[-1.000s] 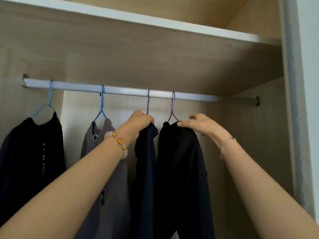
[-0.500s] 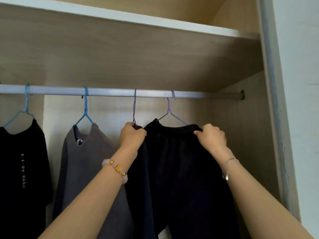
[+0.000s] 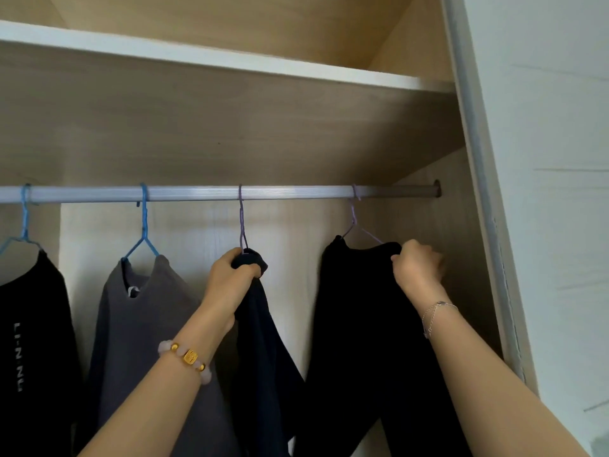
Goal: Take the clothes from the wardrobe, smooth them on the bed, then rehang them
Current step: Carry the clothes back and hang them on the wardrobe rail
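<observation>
4 garments [image 3: 138,324] [image 3: 362,308], 4 hangers [image 3: 143,232] [image 3: 243,225] — 2 blue, 2 purple

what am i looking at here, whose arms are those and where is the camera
There is no machine here: these are a person's two bare arms, filmed by a camera worn on the head, looking into a wardrobe. Four garments hang from a rail. The left hand grips the bunched top of a dark blue garment on a purple hanger. The right hand grips the top edge of a black garment at the right end. Further left hang a grey top and a black top, untouched.
</observation>
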Tool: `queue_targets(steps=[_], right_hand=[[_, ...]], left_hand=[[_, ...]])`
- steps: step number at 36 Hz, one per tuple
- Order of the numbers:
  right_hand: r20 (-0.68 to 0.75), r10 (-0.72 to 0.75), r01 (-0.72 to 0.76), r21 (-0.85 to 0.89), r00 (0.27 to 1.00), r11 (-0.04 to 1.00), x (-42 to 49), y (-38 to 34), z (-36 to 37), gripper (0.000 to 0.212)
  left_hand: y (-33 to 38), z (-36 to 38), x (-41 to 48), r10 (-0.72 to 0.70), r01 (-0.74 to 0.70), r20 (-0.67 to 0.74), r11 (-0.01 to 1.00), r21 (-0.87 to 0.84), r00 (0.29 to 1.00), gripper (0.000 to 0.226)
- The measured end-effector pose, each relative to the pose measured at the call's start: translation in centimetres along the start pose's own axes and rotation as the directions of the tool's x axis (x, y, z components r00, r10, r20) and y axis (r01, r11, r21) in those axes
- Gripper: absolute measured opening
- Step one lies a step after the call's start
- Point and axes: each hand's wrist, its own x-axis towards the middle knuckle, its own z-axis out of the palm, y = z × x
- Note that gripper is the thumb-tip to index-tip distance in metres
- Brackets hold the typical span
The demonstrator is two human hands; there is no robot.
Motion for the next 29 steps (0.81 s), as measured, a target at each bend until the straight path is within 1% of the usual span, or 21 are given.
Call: queue_targets(steps=[2,6,10,16,21,25,27,29], right_hand=[[-0.001,-0.011,0.011,0.000,1.000,1.000,0.0,0.2,0.2,0.030],[0.031,-0.036,0.034,0.043,0.999,0.999,0.1,0.8,0.3,0.031],[0.052,-0.053,0.048,0.098,0.997,0.994,0.5,1.2,0.7,0.032],[0.031,-0.057,0.052,0.143,0.998,0.988,0.6,1.5,1.3,0.031],[0.073,-0.088,0.074,0.170,0.993,0.983,0.9,1.7,1.3,0.031],[0.077,-0.106,0.091,0.178,0.991,0.980,0.6,1.7,1.1,0.032],[0.087,-0.119,0.100,0.189,0.989,0.977,0.4,1.7,1.2,0.033],[0.066,-0.119,0.106,0.180,0.991,0.978,0.2,1.7,1.3,0.032]], left_hand=[[0.1,-0.1,0.0,-0.002,0.002,0.019,1.000,-0.014,1.000,0.053],[0.4,-0.1,-0.2,-0.029,0.029,0.013,0.999,-0.029,0.999,0.045],[0.7,0.6,-0.7,-0.031,0.032,0.025,0.999,-0.020,0.999,0.053],[1.2,1.6,-1.4,-0.014,0.014,0.030,1.000,0.016,0.999,0.049],[1.8,2.5,-1.6,-0.019,0.017,0.061,0.999,0.043,0.998,0.050],[2.2,3.0,-1.8,-0.029,0.023,0.089,0.997,0.067,0.996,0.051],[2.3,3.2,-1.8,-0.030,0.022,0.100,0.996,0.088,0.995,0.052],[2.2,3.4,-1.7,-0.027,0.015,0.107,0.994,0.107,0.994,0.056]])
